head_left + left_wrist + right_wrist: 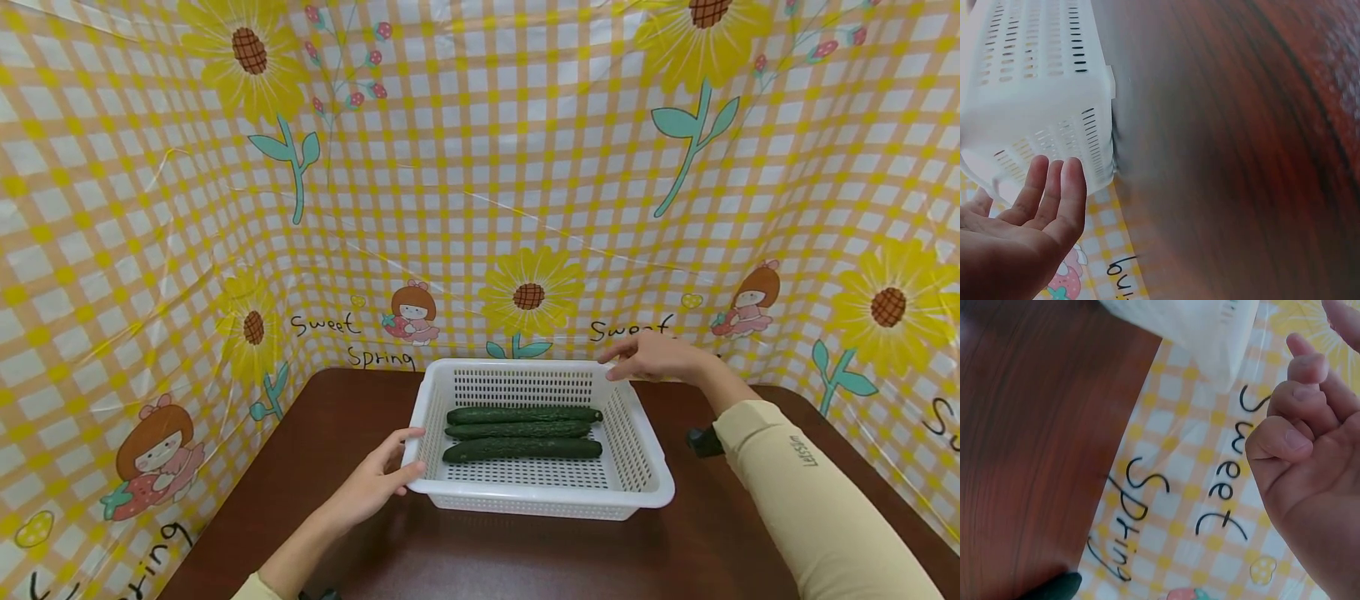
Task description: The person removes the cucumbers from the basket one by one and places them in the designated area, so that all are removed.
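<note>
A white slotted plastic basket [547,493] stands on the dark brown table. Side by side across its floor lie three dark green cucumbers [522,450]. At the basket's left side is my left hand [375,479], thumb by the front corner and index finger at the rim. The left wrist view shows its other fingers [1071,194] extended beside the slotted outer wall. My right hand [652,357] hovers at the back right corner, thumb and index fingertip close to the rim. Its remaining fingers [1288,440] bend loosely with nothing in them, as the right wrist view shows.
A checked cloth [480,192] with sunflowers and lettering hangs behind and along both sides of the table [360,400]. A dark object [703,442] shows beside the right sleeve [787,483]. A dark green rounded tip [1057,589] enters the right wrist view at the bottom.
</note>
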Motion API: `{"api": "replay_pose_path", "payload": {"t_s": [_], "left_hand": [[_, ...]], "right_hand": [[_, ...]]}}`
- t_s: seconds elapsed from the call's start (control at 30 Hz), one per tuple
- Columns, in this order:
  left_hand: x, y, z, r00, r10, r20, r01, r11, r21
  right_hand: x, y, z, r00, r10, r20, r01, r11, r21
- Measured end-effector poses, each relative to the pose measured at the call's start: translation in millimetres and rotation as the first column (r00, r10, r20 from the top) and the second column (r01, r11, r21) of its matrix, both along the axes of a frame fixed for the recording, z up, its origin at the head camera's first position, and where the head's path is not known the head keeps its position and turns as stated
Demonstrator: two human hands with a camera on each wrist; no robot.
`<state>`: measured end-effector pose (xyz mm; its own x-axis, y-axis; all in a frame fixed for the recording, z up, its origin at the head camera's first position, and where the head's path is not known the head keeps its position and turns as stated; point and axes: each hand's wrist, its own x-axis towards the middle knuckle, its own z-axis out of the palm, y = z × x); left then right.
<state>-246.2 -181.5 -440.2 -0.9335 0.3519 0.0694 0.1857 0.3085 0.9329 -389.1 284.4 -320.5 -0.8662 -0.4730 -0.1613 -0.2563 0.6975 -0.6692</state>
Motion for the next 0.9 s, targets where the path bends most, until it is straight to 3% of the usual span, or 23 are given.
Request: {"api": "replay_pose_path", "payload": {"t_s": [0.33, 0.9], "left_hand": [[-0.8, -0.4, -3.2, 1.0, -0.003, -0.013, 0.003, 1.0, 0.0], [1.0, 0.5, -1.3, 1.0, -0.014, -0.017, 0.014, 1.0, 0.001]], "right_hand": [[-9.1, -30, -8.2, 0.994, 0.026, 0.104, -0.024, 0.999, -0.021], [-14.1, -65, -31.3, 0.987, 0.025, 0.158, -0.017, 0.999, -0.051]]}}
